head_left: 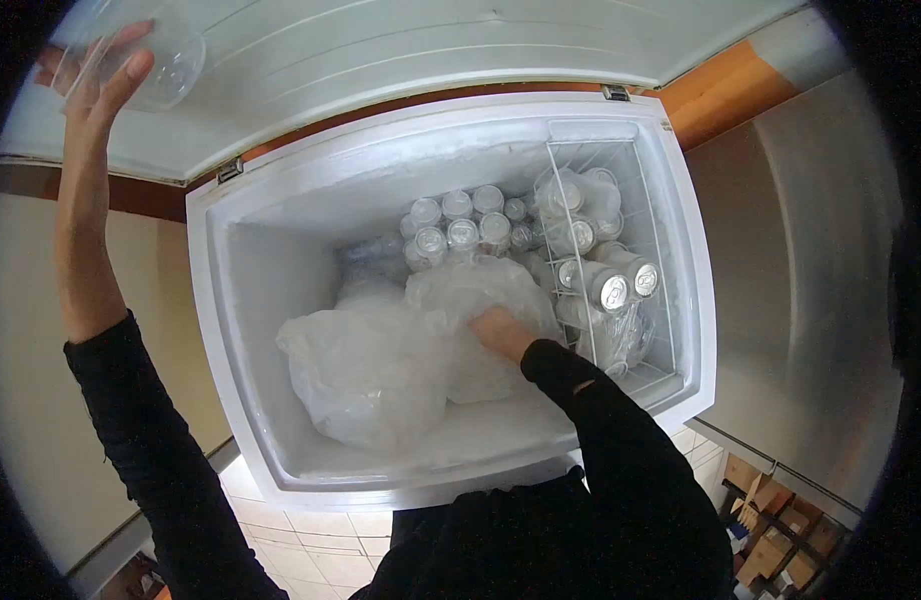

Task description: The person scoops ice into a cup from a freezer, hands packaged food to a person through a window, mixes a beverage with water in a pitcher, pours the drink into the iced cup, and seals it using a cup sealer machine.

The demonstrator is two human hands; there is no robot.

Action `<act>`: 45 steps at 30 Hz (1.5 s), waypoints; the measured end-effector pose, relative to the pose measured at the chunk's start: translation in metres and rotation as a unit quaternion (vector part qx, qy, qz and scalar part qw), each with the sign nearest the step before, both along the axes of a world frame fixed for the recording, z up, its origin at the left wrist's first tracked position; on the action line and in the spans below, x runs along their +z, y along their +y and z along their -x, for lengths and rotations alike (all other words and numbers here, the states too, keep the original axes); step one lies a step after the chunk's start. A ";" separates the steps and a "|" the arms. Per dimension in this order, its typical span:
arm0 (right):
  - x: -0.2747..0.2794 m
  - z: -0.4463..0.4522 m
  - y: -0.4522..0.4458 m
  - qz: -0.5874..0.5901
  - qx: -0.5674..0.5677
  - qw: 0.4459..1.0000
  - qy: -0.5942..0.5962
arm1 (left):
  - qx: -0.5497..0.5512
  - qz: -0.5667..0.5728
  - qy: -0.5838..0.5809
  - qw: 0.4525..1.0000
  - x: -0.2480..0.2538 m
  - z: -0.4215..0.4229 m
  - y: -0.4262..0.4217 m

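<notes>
An open white chest freezer [450, 480] holds two large translucent plastic bags. My right hand [500, 332] reaches into the right bag [480, 290]; its fingers are hidden in the plastic. To the left of it lies the other bag [365, 375], full and pale. My left hand [105, 75] is raised at the upper left, its fingers around a clear plastic container [175, 65] in front of the open lid.
Behind the bags stand several cans [462, 234]. A white wire basket [660, 240] on the freezer's right side holds more cans [612, 290]. The raised lid [400, 45] spans the back. A metal surface [800, 270] is at the right, boxes [765, 560] at lower right.
</notes>
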State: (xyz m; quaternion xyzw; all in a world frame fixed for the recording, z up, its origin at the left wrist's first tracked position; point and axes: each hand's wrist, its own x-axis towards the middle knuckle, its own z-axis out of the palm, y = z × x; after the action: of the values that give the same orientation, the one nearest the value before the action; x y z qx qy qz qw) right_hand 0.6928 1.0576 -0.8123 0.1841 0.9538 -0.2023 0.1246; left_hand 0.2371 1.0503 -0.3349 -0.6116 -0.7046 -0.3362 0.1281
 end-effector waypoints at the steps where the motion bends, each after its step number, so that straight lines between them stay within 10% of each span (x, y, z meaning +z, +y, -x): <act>1: -0.003 0.002 0.007 -0.002 0.015 1.000 -0.014 | 0.021 -0.012 0.014 1.000 -0.002 -0.008 -0.003; 10: 0.023 -0.028 -0.017 -0.050 0.162 0.978 -0.122 | -0.023 0.005 -0.030 0.999 -0.006 0.003 0.001; 13: 0.004 -0.038 -0.019 0.141 -0.046 0.989 -0.026 | -0.031 -0.003 -0.006 0.999 -0.003 0.008 0.000; 18: -0.009 -0.041 -0.027 0.017 0.077 0.996 -0.046 | -0.029 -0.003 -0.051 0.998 -0.004 -0.003 0.000; 30: 0.102 -0.061 0.003 0.233 0.176 0.956 -0.007 | -0.008 -0.086 0.062 0.994 -0.008 -0.052 -0.018; 45: 0.278 -0.075 0.064 0.466 -0.253 0.847 0.021 | -0.083 -0.007 -0.017 0.996 -0.036 -0.130 0.003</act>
State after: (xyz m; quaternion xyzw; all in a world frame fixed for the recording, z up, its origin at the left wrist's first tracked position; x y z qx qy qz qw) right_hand 0.7673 1.1217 -0.5339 0.3349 0.6701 -0.6515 0.1201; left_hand 0.3672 1.0536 -0.3705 -0.6612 -0.6513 -0.3608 0.0919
